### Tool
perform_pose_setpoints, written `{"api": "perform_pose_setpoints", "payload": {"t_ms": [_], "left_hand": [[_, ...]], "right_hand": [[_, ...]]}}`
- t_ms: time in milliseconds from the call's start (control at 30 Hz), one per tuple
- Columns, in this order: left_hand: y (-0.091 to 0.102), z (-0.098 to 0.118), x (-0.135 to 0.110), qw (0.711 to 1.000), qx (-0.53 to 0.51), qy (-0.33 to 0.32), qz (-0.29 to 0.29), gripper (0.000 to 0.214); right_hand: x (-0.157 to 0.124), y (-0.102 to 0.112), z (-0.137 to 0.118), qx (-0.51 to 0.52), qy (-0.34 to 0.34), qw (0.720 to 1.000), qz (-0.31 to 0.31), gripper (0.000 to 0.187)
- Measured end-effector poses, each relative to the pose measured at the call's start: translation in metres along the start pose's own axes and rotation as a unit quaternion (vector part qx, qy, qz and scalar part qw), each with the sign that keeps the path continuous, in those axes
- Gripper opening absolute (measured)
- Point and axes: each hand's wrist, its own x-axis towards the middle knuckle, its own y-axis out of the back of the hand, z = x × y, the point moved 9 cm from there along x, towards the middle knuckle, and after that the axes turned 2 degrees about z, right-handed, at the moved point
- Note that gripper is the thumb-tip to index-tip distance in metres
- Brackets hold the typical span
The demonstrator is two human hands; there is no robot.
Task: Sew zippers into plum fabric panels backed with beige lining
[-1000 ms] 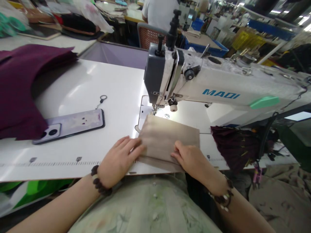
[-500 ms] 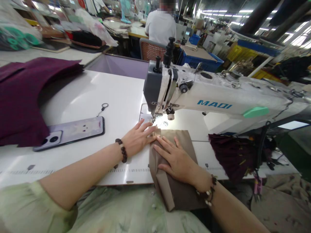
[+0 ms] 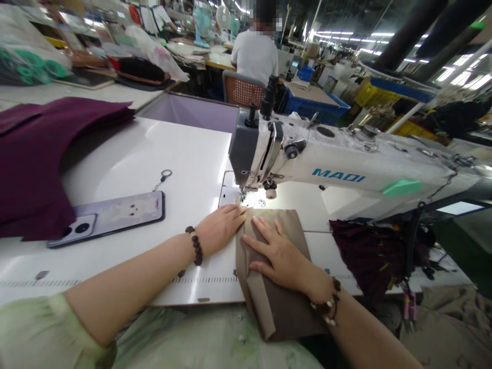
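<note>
A tan piece of fabric (image 3: pixel 292 228) lies on the white sewing table (image 3: pixel 154 154), its far edge just in front of the needle of a white sewing machine (image 3: pixel 338 164); its near end hangs over the table edge. My right hand (image 3: pixel 279 251) lies flat on the fabric with fingers stretched out toward the needle. My left hand (image 3: pixel 221 228) rests at the fabric's left edge, fingers together and extended, touching that edge near the needle plate. Both wrists wear bead bracelets.
A phone (image 3: pixel 109 215) with a key ring lies left of my hands. Maroon fabric (image 3: pixel 34 159) is piled at far left, and dark maroon cloth (image 3: pixel 369 246) hangs under the machine arm at right. A person in a white shirt (image 3: pixel 255 54) sits at a table beyond.
The fabric was turned from lying wide to lying lengthwise, its end over the table edge. Both hands moved forward to the needle; since half a second ago they barely shifted.
</note>
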Motion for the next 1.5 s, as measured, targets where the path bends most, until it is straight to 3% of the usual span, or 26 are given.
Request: {"api": "perform_pose_setpoints", "payload": {"t_ms": [267,567,700,867,967,1167,1267,1367,1500], "left_hand": [[0.005,-0.026,0.003,0.995,0.059,0.08,0.008,0.033],[0.003,-0.034,0.012,0.997,0.045,0.07,0.0,0.032],[0.011,-0.01,-0.007,0.998,0.031,0.05,0.01,0.025],[0.043,0.051,-0.045,0.991,-0.09,-0.028,0.099,0.025],[0.052,0.083,-0.062,0.975,-0.172,-0.093,0.101,0.028],[0.044,0.098,-0.073,0.965,-0.219,-0.127,0.072,0.031],[0.044,0.095,-0.073,0.954,-0.266,-0.126,0.046,0.03],[0.044,0.085,-0.068,0.944,-0.316,-0.094,0.006,0.027],[0.047,0.054,-0.062,0.968,-0.238,-0.005,0.085,0.027]], "right_hand": [[0.03,0.004,0.012,-0.007,0.001,1.0,0.002,0.053],[0.042,0.007,0.02,-0.015,0.002,1.0,0.007,0.052],[0.042,0.005,0.02,-0.019,0.008,1.0,0.014,0.054],[0.041,0.003,0.021,-0.021,0.006,1.0,0.015,0.049],[0.04,0.005,0.019,-0.011,0.006,1.0,0.012,0.048],[0.044,0.007,0.016,-0.023,0.008,1.0,0.012,0.048],[0.034,0.004,0.004,-0.013,0.015,1.0,-0.002,0.047],[0.004,-0.004,-0.025,0.014,0.051,0.998,-0.036,0.048],[-0.049,-0.017,-0.068,0.075,0.098,0.989,-0.08,0.049]]}}
